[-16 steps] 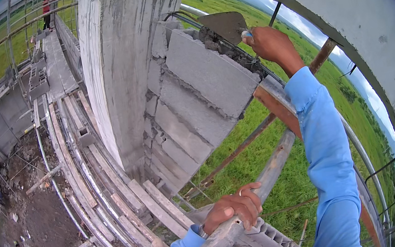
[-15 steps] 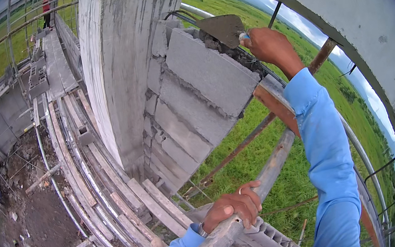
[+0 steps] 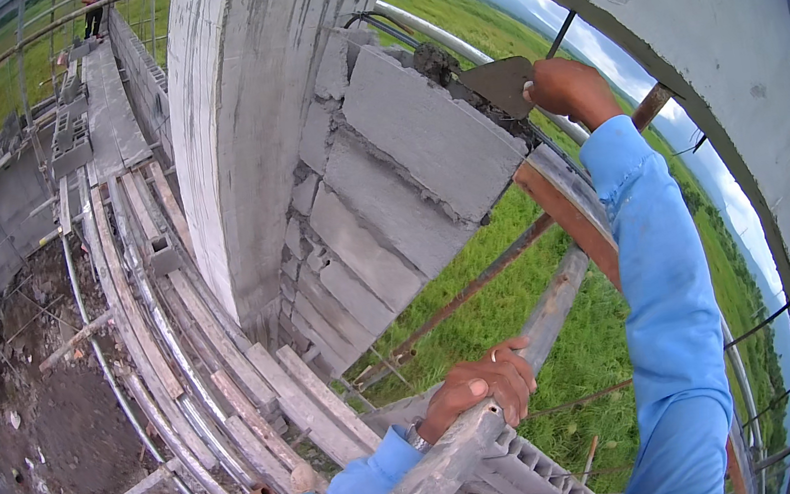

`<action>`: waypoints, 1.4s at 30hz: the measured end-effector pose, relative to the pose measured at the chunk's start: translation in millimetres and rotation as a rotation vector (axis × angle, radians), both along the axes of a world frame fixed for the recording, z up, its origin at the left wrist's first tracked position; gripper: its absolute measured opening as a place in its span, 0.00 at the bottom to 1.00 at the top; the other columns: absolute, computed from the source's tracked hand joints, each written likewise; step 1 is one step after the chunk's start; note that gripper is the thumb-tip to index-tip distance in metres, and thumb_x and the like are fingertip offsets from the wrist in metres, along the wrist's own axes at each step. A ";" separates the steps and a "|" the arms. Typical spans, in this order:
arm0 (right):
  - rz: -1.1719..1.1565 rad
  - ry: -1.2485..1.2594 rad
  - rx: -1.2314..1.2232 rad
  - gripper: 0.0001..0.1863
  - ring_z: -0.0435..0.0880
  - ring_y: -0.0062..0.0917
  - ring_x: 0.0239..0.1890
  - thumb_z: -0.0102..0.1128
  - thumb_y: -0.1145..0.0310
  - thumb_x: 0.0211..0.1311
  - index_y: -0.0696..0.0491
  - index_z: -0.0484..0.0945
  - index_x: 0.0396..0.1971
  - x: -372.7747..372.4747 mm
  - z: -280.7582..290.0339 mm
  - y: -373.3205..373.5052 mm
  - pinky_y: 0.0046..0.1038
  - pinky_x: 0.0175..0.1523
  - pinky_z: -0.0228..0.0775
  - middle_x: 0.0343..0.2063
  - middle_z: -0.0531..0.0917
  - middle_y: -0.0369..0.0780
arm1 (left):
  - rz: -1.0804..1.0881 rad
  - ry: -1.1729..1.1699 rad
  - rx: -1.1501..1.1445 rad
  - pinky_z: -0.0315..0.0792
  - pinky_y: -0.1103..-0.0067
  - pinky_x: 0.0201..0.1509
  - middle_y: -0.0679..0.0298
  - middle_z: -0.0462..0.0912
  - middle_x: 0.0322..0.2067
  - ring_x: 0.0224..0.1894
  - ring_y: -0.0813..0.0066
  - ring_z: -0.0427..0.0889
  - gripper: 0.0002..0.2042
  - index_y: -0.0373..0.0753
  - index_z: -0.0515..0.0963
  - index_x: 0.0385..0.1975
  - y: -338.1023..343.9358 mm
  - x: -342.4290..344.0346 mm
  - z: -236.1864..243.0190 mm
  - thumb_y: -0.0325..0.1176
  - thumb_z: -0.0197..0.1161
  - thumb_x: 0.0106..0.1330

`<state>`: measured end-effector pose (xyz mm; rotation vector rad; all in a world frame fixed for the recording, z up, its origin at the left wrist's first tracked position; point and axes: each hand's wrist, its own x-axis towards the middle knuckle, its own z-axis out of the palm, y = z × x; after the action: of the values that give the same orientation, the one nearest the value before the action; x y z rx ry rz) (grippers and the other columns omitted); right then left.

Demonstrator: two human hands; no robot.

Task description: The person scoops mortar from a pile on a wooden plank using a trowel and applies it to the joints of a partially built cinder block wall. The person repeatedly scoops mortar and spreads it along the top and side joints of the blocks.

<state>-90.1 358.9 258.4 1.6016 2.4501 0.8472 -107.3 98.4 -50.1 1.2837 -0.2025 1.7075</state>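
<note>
My right hand [image 3: 572, 91] is closed round the handle of a pointed trowel [image 3: 499, 86]. The grey blade lies over the top of a partly laid concrete block wall [image 3: 429, 141], beside dark wet mortar [image 3: 436, 63]. Fingers curled, my left hand [image 3: 484, 388] grips a weathered round pole [image 3: 555, 310], part of the scaffold beside the wall. A ring shows on one of its fingers. The wall abuts a tall concrete column [image 3: 243, 137] on its left. My right hand covers most of the trowel's handle.
Scaffold planks [image 3: 144, 292] run along the left, with a loose hollow block [image 3: 163, 254] on them. Hollow blocks [image 3: 69, 141] are stacked farther off. Rubble ground [image 3: 67, 425] lies below. Overhead at right is a concrete beam [image 3: 738, 27]. Two people stand far away at upper left.
My right hand has moved the trowel to the right along the wall top, and its blade has turned. A lump of mortar now shows where the blade was. The left hand keeps its hold.
</note>
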 end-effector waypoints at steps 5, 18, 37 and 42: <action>0.073 0.073 0.032 0.22 0.92 0.40 0.30 0.59 0.55 0.76 0.61 0.87 0.46 -23.1 7.5 -5.4 0.43 0.40 0.83 0.38 0.91 0.50 | 0.001 -0.033 -0.001 0.47 0.49 0.82 0.58 0.86 0.28 0.45 0.57 0.80 0.31 0.38 0.84 0.21 0.0 2.8 0.7 0.41 0.37 0.83; -0.076 -0.265 0.027 0.21 0.91 0.40 0.48 0.68 0.56 0.67 0.55 0.87 0.53 -83.0 19.7 24.2 0.41 0.50 0.82 0.50 0.90 0.45 | -0.012 0.026 -0.117 0.48 0.51 0.83 0.61 0.85 0.27 0.44 0.59 0.81 0.28 0.41 0.83 0.20 -9.2 -3.6 5.3 0.44 0.40 0.77; 0.266 -0.258 0.353 0.11 0.92 0.45 0.43 0.64 0.68 0.61 0.54 0.92 0.37 -47.4 7.2 109.3 0.46 0.49 0.85 0.40 0.92 0.48 | -0.017 0.016 -0.101 0.48 0.53 0.83 0.62 0.84 0.27 0.44 0.60 0.81 0.26 0.42 0.82 0.22 -8.3 -6.7 9.3 0.44 0.39 0.76; 0.170 -0.357 0.395 0.12 0.92 0.45 0.39 0.69 0.62 0.59 0.54 0.90 0.37 -27.1 48.5 94.5 0.47 0.44 0.84 0.36 0.91 0.48 | -0.026 0.025 -0.093 0.48 0.53 0.83 0.62 0.84 0.27 0.45 0.60 0.81 0.26 0.41 0.82 0.22 -7.7 -6.3 9.3 0.45 0.39 0.76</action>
<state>-117.2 453.4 306.9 1.2027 2.2800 1.5720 -113.5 90.7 -40.8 1.2286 -0.1233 1.6582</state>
